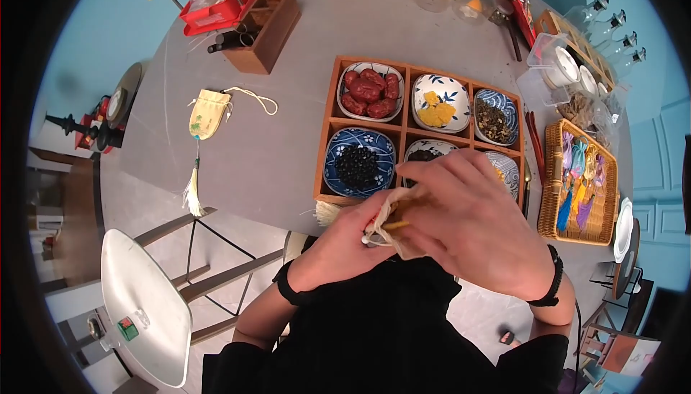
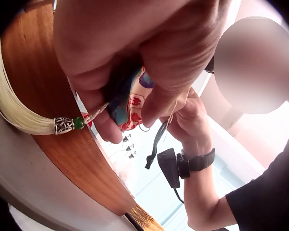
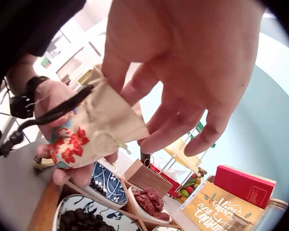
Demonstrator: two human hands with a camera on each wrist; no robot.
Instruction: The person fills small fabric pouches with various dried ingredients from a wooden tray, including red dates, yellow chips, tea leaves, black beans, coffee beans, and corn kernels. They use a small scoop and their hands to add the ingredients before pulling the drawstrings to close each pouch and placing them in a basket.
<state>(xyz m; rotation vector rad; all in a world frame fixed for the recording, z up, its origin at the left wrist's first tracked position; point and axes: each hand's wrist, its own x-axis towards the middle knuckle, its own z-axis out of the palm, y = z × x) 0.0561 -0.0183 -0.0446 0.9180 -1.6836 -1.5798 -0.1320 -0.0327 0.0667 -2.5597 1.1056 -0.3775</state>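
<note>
My left hand (image 1: 335, 243) grips a cream cloth drawstring pouch (image 3: 103, 125) with red flowers, its mouth open toward my right hand (image 1: 475, 228). My right thumb and a finger reach into the pouch's mouth, their tips hidden by cloth; I cannot tell whether they pinch anything. The other right fingers are spread and loosely bent. A pale tassel (image 2: 14, 113) with a green bead hangs from the pouch. Just beyond my hands sits a divided wooden tray (image 1: 404, 99): red dates (image 1: 369, 90), yellow flowers (image 1: 437, 112), dried leaves (image 1: 491, 120), black berries (image 1: 358, 166) and other bowls partly covered.
Another tasselled pouch (image 1: 209, 114) lies on the grey table (image 1: 288, 124) at left. A wooden box (image 1: 263, 37) stands behind it. To the right are a wicker basket (image 1: 551, 207) of coloured tassels, a plastic container (image 1: 536, 91) and pump bottles (image 1: 612, 30). A white chair (image 1: 147, 307) stands at left.
</note>
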